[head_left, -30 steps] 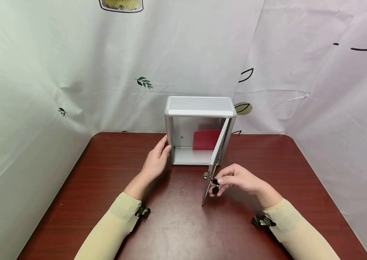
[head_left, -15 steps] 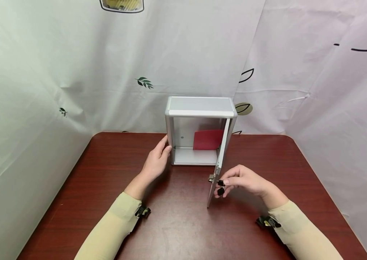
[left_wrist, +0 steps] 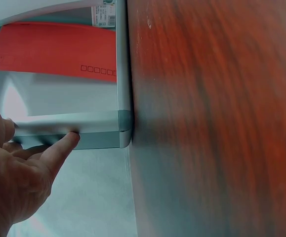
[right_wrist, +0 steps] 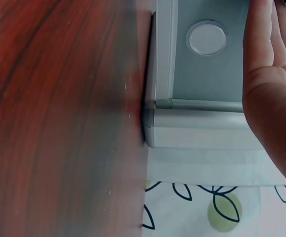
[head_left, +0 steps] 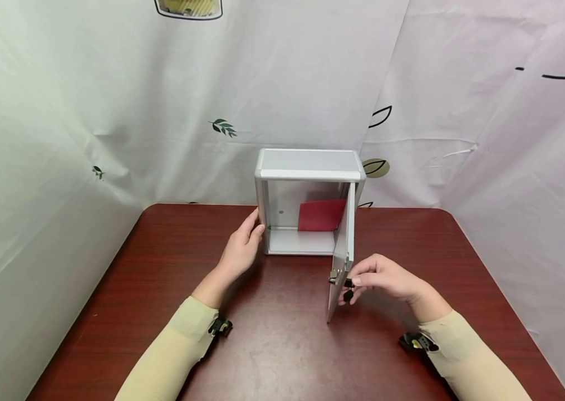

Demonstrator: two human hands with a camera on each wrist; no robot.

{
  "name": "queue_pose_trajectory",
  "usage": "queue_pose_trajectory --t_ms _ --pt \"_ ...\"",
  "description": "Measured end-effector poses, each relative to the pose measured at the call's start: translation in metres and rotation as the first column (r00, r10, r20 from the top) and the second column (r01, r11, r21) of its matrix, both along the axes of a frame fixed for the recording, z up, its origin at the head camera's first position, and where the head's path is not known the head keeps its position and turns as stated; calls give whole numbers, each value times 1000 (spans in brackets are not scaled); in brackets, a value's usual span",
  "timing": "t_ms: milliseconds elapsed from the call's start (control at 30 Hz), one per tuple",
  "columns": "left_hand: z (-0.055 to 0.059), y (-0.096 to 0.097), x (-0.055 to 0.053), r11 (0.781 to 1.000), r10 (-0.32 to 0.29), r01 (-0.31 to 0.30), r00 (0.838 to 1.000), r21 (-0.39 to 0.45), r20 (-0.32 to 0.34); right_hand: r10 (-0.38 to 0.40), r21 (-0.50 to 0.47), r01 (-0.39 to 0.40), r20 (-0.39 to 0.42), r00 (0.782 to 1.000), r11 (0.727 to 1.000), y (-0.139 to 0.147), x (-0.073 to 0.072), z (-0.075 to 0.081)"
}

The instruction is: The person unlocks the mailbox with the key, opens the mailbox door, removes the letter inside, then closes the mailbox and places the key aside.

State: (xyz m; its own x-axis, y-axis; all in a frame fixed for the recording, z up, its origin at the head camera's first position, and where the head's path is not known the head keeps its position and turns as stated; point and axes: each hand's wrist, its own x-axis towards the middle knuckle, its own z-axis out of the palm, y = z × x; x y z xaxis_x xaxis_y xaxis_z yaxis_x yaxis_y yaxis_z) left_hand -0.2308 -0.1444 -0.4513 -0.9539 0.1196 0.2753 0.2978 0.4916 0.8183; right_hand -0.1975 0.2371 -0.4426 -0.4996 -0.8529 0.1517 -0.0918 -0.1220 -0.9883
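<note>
The red envelope [head_left: 319,216], beyond and to the right of the left hand [head_left: 239,248], bears a row of small printed squares, which only the left wrist view resolves; that view alone also shows a white label [left_wrist: 104,17] with a barcode behind it, its text too small to read. The envelope leans inside an upright lockable cabinet [head_left: 309,161], which stands on the wooden table [head_left: 272,356] just right of the left hand's fingertips. That hand grasps nothing: its fingers lie along the cabinet's outer left side, the thumb close to the front edge. The right hand pinches a black-headed key [head_left: 349,283] at the lock of the cabinet's door [head_left: 346,239], with a second black-headed key [head_left: 348,295] hanging just below; the metal latch [head_left: 333,275] juts from the door's inner face, left of the right hand [head_left: 384,281]. The right wrist view adds a round pale disc [right_wrist: 207,38] on a grey panel beside that hand; which panel, I cannot tell. Compared with a second ago, the door is swung farther to the right and the right hand is farther right with it, while the left hand and envelope remain in place.
</note>
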Motion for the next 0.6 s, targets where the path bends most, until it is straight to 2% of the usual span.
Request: queue_pose_trajectory --t_ms 400,600 --pt "-2 0 -1 1000 11 -11 1000 -15 -6 -4 21 5 -18 1000 1000 8 -2 5" --pt "-2 0 -1 1000 11 -11 1000 -12 -14 14 0 -14 -16 1000 1000 12 -2 5"
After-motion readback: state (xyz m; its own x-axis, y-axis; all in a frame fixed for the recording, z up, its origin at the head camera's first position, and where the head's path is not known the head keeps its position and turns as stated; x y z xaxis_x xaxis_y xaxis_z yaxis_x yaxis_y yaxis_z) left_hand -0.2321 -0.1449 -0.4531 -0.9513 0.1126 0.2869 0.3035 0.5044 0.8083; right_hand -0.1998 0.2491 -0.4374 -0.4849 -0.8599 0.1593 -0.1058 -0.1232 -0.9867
